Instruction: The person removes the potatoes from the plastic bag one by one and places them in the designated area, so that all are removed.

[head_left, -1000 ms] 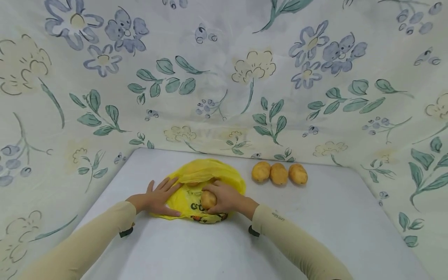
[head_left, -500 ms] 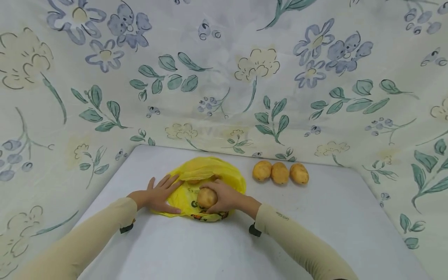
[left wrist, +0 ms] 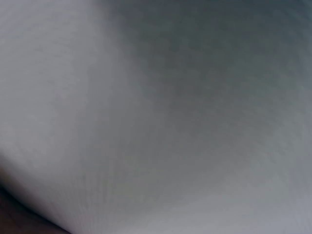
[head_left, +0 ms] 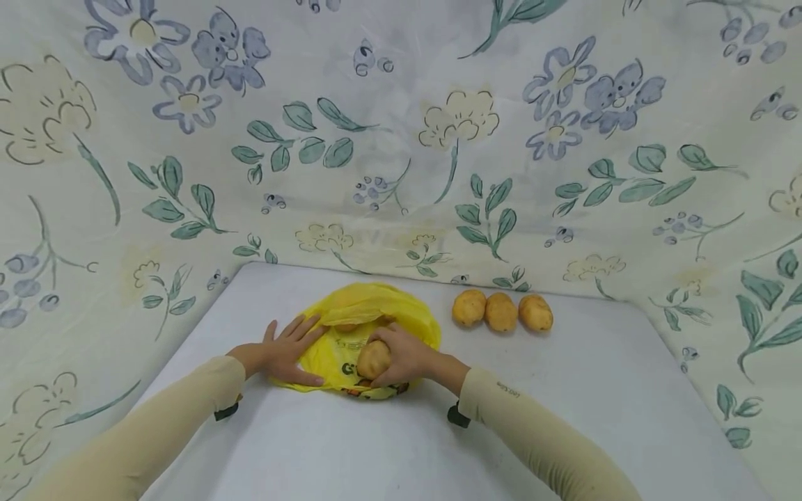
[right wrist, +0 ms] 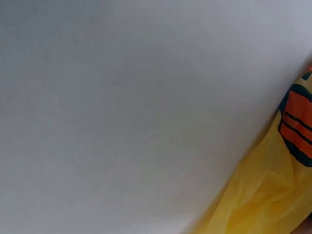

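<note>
A yellow plastic bag (head_left: 376,296) with dark print lies on the white table, its mouth facing me. My right hand (head_left: 406,356) grips a potato (head_left: 374,360) at the bag's mouth, thumb below and fingers over the top. With fingers spread, my left hand (head_left: 291,353) rests on the left edge of the bag. Another potato (head_left: 346,327) shows partly under the bag's upper layer. In the right wrist view, the yellow bag (right wrist: 263,195) and its orange print fill the lower right corner. Blurred table surface takes up most of the left wrist view.
Three potatoes (head_left: 501,312) sit in a row near the back edge of the white table (head_left: 564,403), right of the bag. Behind and beside the table hangs a floral cloth (head_left: 388,174).
My right hand stays at the bag's mouth; the potato in its grip shifts slightly left, then back right, and turns a little. The left hand keeps its place on the bag.
</note>
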A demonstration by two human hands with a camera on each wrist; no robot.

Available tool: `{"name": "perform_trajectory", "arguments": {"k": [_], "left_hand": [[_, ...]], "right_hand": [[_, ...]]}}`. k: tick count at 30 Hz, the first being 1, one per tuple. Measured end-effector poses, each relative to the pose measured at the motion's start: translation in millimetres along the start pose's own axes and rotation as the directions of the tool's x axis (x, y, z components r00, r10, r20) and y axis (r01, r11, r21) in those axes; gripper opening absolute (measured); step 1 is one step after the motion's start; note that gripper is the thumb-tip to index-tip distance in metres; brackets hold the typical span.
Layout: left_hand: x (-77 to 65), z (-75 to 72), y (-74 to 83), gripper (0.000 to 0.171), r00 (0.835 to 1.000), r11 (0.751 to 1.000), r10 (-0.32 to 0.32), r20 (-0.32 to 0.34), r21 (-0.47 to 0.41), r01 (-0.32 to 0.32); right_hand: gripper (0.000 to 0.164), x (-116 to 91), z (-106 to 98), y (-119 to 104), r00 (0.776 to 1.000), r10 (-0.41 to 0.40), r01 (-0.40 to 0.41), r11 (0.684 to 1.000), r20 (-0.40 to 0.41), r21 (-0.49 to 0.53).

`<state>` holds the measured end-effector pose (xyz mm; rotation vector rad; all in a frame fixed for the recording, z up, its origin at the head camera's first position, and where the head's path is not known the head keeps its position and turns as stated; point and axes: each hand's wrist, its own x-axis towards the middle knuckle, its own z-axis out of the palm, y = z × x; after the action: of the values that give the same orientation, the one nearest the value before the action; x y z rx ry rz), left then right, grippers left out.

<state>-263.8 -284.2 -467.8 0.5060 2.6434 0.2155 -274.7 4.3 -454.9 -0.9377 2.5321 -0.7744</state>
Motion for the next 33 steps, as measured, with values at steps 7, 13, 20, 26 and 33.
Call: {"name": "perform_trajectory", "arguments": {"k": [7, 13, 20, 26, 33], "left_hand": [[-3.3, 18.2, 3.3, 0.115, 1.000, 1.000, 0.014, 0.001, 0.017, -0.014], [-1.6, 11.0, 2.1, 0.114, 1.000, 1.000, 0.003, -0.022, 0.025, -0.002], [0.7, 5.4, -1.8, 0.116, 1.000, 0.999, -0.003, -0.024, 0.040, 0.004], [0.4, 3.9, -0.5, 0.116, 1.000, 0.999, 0.001, -0.024, 0.035, 0.000], [1.7, 4.1, 0.0, 0.116, 1.000, 0.999, -0.001, -0.025, 0.035, 0.002]], "right_hand": [[0.072, -7.4, 18.9, 8.2, 1.000, -0.028, 0.029, 0.999, -0.008, 0.017], [0.071, -1.9, 14.3, 8.9, 0.999, -0.053, 0.053, 0.998, -0.014, 0.017], [0.072, 0.5, 9.0, 5.7, 0.997, -0.066, 0.066, 0.998, -0.027, -0.010], [0.072, -1.4, 7.2, 4.2, 0.998, -0.058, 0.057, 0.998, -0.032, -0.007], [0.077, -3.2, 0.9, 2.9, 1.000, -0.014, 0.014, 0.999, -0.008, 0.047]]}}
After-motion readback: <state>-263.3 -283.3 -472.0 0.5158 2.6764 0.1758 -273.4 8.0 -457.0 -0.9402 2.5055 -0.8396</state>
